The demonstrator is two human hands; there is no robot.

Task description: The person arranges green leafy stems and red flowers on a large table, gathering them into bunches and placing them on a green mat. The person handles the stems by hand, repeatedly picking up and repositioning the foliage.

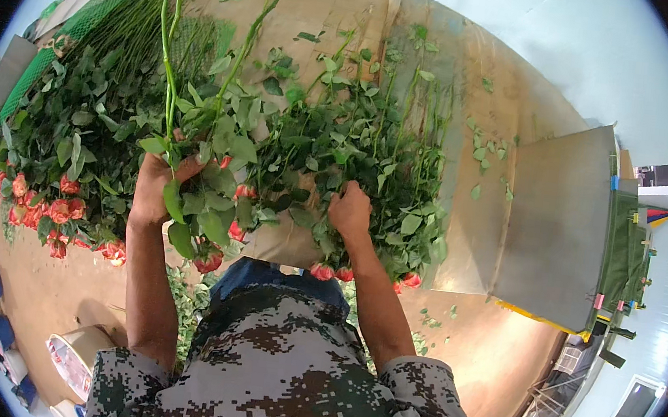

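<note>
My left hand [154,190] is closed around a small bunch of long-stemmed roses [211,155]; their green stems rise past the top of the picture and their red heads hang down by my wrist. My right hand [349,210] reaches into a loose pile of roses [373,147] lying on the brown table [479,224], fingers buried in the leaves, and it is unclear whether it grips a stem. Red rose heads [331,272] of that pile stick out over the near table edge.
A larger heap of red roses [55,147] lies at the left on green mesh [40,64]. A grey metal sheet [556,224] stands at the right. Loose leaves dot the table. Tape rolls [75,352] sit lower left on the floor.
</note>
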